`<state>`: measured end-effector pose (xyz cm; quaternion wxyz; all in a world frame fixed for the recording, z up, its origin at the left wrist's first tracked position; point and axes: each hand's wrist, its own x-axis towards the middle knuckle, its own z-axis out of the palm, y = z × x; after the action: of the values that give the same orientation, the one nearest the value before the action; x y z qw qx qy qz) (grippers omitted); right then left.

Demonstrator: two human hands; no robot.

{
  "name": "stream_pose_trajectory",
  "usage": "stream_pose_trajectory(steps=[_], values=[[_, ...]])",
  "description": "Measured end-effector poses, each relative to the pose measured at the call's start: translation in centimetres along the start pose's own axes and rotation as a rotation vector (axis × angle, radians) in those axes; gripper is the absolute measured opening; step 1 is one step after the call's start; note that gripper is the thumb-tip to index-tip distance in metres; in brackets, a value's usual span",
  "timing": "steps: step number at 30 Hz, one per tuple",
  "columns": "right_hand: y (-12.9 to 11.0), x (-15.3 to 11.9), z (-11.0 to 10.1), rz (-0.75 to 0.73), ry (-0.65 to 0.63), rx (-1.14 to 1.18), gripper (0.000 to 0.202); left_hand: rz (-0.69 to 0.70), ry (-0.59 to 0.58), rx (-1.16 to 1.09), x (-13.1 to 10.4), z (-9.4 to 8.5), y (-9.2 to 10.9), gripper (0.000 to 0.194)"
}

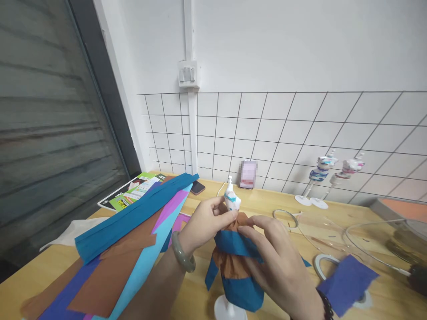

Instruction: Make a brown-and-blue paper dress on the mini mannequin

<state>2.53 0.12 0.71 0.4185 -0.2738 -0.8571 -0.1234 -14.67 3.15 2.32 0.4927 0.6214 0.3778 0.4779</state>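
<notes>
Our L hand (204, 222) pinches the mini mannequin (232, 202) by its torso, nr front of table (196, 284). Our R hand (282, 253) touches its brown/blue paper skirt (240, 291) just below; can't tell if it's pinching.

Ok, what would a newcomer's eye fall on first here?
Probably the white dress form between the left hand and right hand, its layered blue and brown skirt below. Then the fanned stack of coloured sheets on the left. Two more dress forms stand at the back right.
</notes>
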Motion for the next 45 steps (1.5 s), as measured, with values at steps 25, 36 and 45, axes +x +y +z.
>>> stream_pose_trajectory(steps=[25,36,45], values=[[-0.3,-0.4,-0.7,-0.15,0.028,0.213,0.033,0.023,0.0,-0.061,0.1,-0.8,-0.2,0.038],[1.7,-0.4,0.3,0.771,-0.348,0.906,0.025,-0.039,-0.307,-0.04,-0.6,-1.6,-0.2,0.055],[1.9,-0.5,0.0,0.866,-0.265,0.886,0.03,0.005,-0.296,-0.023,-0.5,-1.1,-0.6,0.059]])
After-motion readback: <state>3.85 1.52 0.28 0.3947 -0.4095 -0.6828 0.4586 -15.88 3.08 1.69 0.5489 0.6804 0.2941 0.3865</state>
